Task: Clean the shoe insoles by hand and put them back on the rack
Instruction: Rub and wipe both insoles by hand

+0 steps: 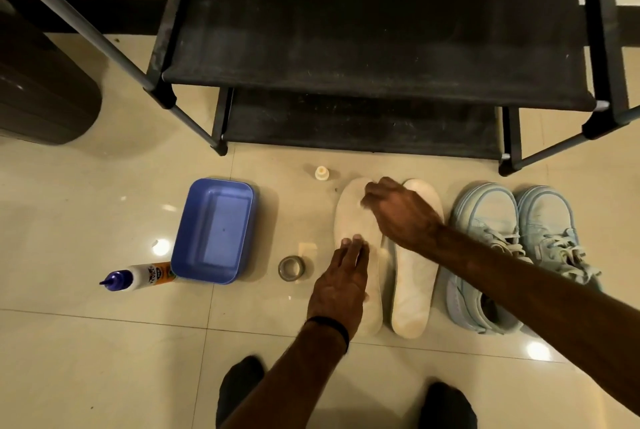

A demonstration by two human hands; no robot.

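Observation:
Two off-white insoles lie side by side on the tiled floor in front of the rack. My left hand rests flat, fingers together, on the lower half of the left insole. My right hand reaches across the top of the right insole, its fingers curled over the toe end of the left insole. Whether those fingers pinch anything is hidden. The black shoe rack stands behind, both fabric shelves bare.
A pair of light-blue sneakers sits right of the insoles. Left of them are a roll of tape, a blue plastic tub, a glue bottle lying down, and a small cap. A dark bin stands far left.

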